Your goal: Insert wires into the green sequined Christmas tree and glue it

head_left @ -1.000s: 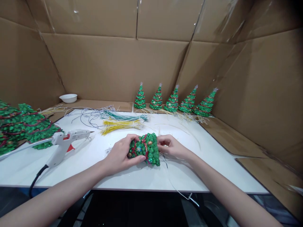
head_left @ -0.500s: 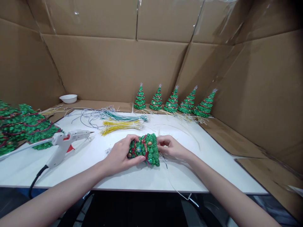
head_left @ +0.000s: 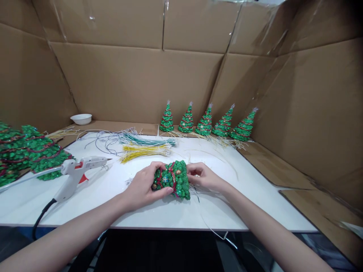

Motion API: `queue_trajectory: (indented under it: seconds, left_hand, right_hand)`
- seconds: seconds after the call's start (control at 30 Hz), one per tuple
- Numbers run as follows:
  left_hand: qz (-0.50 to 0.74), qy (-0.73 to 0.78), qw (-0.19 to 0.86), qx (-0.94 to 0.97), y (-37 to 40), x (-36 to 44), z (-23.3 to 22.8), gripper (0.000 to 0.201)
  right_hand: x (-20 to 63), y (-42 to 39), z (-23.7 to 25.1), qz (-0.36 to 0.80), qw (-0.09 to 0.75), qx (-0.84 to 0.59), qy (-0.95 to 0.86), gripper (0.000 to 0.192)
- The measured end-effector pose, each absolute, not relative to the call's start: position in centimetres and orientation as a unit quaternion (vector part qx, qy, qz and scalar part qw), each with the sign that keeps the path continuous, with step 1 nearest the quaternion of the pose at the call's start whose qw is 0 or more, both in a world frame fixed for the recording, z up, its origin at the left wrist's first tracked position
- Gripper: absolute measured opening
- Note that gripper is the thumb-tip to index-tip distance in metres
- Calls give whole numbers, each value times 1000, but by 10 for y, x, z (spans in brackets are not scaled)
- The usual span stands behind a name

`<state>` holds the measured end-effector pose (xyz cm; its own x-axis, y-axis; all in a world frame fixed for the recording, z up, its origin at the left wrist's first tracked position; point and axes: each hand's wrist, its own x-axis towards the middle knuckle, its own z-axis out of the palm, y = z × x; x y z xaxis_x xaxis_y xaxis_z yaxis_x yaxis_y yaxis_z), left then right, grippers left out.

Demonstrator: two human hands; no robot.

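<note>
A small green Christmas tree ornament (head_left: 179, 181) with red garland lies on its side above the white table, its base turned to the right. My left hand (head_left: 147, 183) is closed around its upper part, thumb along the near side. At the base, my right hand (head_left: 202, 176) has its fingers bent and pinched together; their tips are partly hidden behind the tree's edge, so what they hold cannot be made out. Thin wires (head_left: 197, 194) trail from under the base, below my right hand.
A white hot glue gun (head_left: 75, 175) stands at the left beside larger green trees (head_left: 42, 155). Yellow wires (head_left: 144, 152) and green wires (head_left: 144, 140) lie in bundles behind my hands. Several small trees (head_left: 204, 122) line the cardboard wall (head_left: 127, 83). A white bowl (head_left: 81, 119) sits back left.
Both hands keep their hold at the tree with hardly any movement. The whole view has shifted very slightly.
</note>
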<state>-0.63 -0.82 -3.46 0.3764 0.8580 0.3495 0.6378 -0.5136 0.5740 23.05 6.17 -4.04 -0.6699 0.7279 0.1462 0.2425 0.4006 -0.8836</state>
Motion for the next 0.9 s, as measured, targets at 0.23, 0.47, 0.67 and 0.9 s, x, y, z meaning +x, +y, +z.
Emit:
queue_trajectory:
  seconds: [0.23,0.47,0.67,0.9]
  left_hand:
    - [315,456,174,814,-8,-7,-36,42]
    - [318,452,171,816,-8,-8,-37,42]
    - [316,456,170,814,-8,-7,-36,42]
    - [314,455,176,815,-8,-7,-36,42]
  right_hand:
    - [231,62,-40,447,267,-307,-797,48]
    - [230,61,-40,451,270,-309,-793,48]
    - [231,62,-41,451,269,-307,-794,45]
    - [230,62,-41,449,271,-304,-795,48]
